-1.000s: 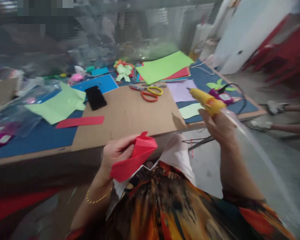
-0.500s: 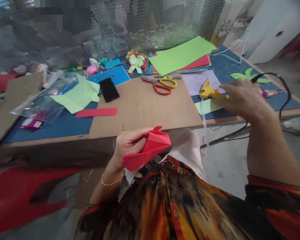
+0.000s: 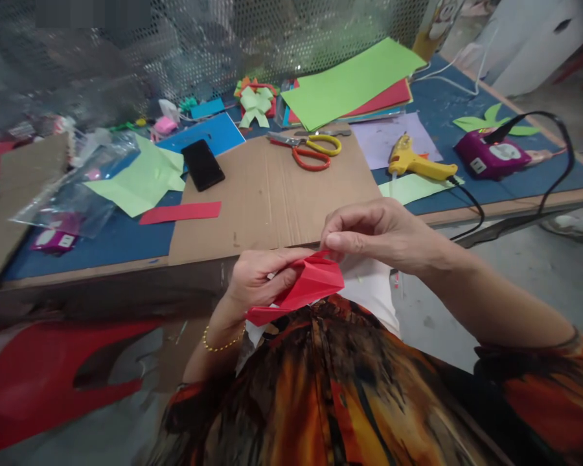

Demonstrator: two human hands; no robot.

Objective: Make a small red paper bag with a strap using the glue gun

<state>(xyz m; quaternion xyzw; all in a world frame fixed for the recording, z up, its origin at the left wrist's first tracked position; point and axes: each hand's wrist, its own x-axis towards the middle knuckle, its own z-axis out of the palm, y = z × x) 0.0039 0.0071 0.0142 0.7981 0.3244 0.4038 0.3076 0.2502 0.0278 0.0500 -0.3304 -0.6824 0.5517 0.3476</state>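
Note:
A folded piece of red paper [image 3: 315, 281] is pinched in my left hand [image 3: 260, 278], above my lap in front of the table edge. My right hand [image 3: 381, 236] closes thumb and fingertips on the upper edge of the same paper. Beyond my hands lies a brown cardboard sheet [image 3: 257, 207]. On it rest scissors [image 3: 311, 152] with one red and one yellow handle. A yellow glue gun [image 3: 418, 162] lies to the right, partly on a pale green paper strip [image 3: 412, 188].
A purple power socket box [image 3: 493, 155] with a black cable sits at the right. A black phone [image 3: 203, 165] and a red paper strip [image 3: 181, 212] lie left. Green sheets [image 3: 354, 84] are stacked behind, near a paper bow [image 3: 256, 107]. A plastic bag [image 3: 78, 188] lies far left.
My right hand has left the glue gun, which now lies on the table, and has come to the red paper. The left hand still holds the paper, shifted slightly right.

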